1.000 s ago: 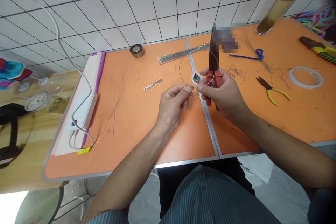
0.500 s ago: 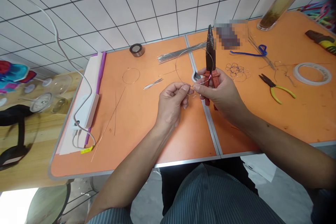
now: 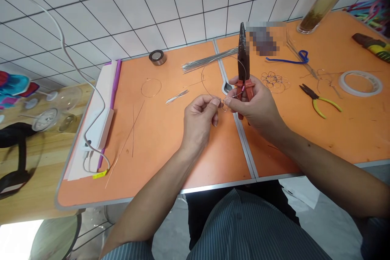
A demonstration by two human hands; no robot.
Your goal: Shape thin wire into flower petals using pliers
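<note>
My left hand (image 3: 201, 120) pinches a thin wire ring (image 3: 202, 80) at its lower edge, thumb against forefinger. My right hand (image 3: 258, 105) is closed around red-handled pliers (image 3: 243, 57), whose dark jaws point up and away from me. The thumb and forefinger of that hand also meet at the wire, close to my left fingertips. Small wire loops show between the two hands, but their exact shape is too fine to make out. Behind the hands lies a bundle of straight wires (image 3: 201, 63), and a shorter wire bundle (image 3: 177, 96) rests left of the ring.
Another wire ring (image 3: 151, 88) and a tape roll (image 3: 157, 57) lie on the orange table (image 3: 164, 154). At left is a white power strip (image 3: 99, 130) with its cable. Yellow-handled pliers (image 3: 318, 99), a white ring-shaped spool (image 3: 360, 84), a wire flower (image 3: 274, 81) and a liquid-filled glass cylinder (image 3: 323, 6) are at right.
The view has shifted slightly. Both hands keep nearly the same pose, holding the wire ring and the pliers; the pliers' jaws sit a little higher in view.
</note>
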